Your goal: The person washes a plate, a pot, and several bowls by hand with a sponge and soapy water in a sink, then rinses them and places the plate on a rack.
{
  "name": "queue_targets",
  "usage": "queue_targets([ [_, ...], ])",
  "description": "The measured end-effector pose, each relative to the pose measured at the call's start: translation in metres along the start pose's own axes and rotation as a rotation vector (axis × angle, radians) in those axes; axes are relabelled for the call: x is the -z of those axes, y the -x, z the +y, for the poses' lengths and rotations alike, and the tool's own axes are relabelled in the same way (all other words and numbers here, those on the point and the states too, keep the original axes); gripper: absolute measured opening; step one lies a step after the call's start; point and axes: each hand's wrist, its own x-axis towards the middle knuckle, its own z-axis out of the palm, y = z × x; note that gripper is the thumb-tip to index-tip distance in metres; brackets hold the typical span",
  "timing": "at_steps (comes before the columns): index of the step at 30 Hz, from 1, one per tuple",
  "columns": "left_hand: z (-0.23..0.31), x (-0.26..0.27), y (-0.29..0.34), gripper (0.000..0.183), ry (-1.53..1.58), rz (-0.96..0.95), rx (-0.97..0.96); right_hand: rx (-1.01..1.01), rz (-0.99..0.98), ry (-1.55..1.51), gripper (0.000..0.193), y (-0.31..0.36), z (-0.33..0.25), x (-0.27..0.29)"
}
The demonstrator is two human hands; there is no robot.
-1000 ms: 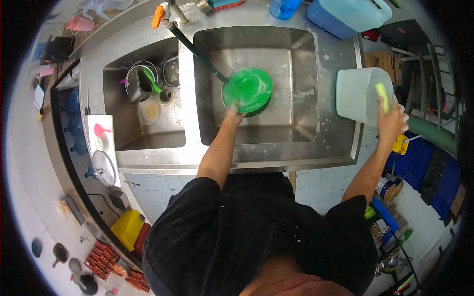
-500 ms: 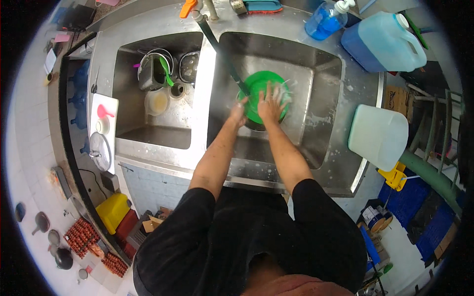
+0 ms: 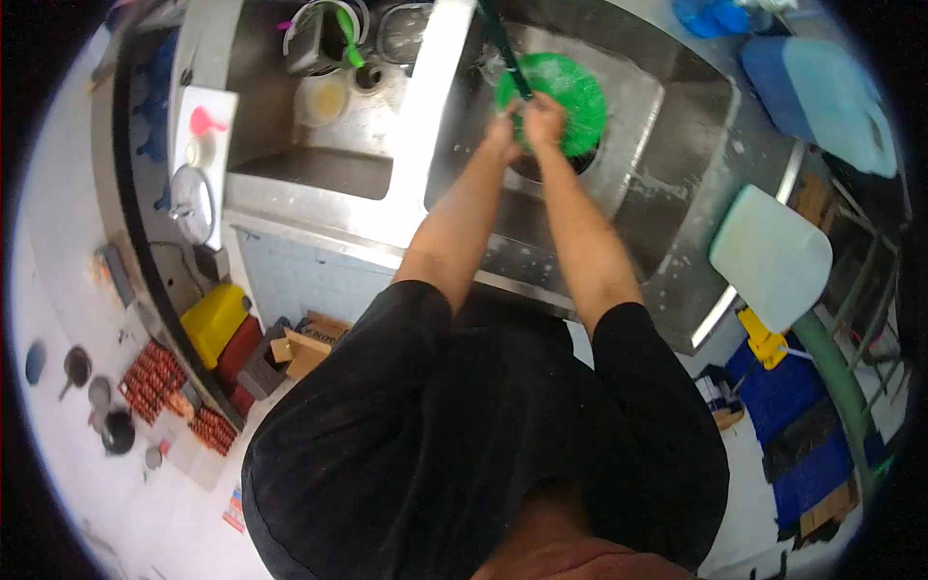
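A round green plastic dish (image 3: 578,97), wet and bright, lies in the right sink basin (image 3: 691,145) over the rim of a darker round vessel that is mostly hidden. A dark green hose (image 3: 503,43) hangs down to the dish's left side. My left hand (image 3: 504,133) is at the dish's lower left edge, just below the hose end; its fingers are blurred. Close beside it, my right hand (image 3: 543,121) has curled fingers over the dish near the hose end. What they close on, if anything, is hidden.
The left basin holds a metal pot (image 3: 314,43), a green spoon (image 3: 348,37) and a pale bowl (image 3: 321,100). A white board (image 3: 222,126) carries a pink scoop (image 3: 205,121) and a metal lid (image 3: 191,203). Jugs (image 3: 773,256) stand at the right.
My right hand has gone from spread fingers on the green dish to curled ones, moving left beside my left hand. The view has shifted, so the sinks sit higher in the picture.
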Motion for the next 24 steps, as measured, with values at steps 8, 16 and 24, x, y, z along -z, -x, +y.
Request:
queue_targets([
  [8, -0.019, -0.012, -0.023, 0.041, 0.18, -0.075, 0.008, 0.289, -0.434, 0.413, 0.056, 0.04, -0.013, 0.035],
  [16, 0.016, -0.014, 0.03, 0.044, -0.079, -0.189, -0.074, 0.049, 0.327, 0.905, 0.058, -0.025, 0.005, 0.125],
  [24, 0.0, -0.012, 0.002, 0.044, -0.897, 0.204, -0.497, 0.12, -0.058, 0.349, 0.027, -0.025, -0.058, 0.152],
])
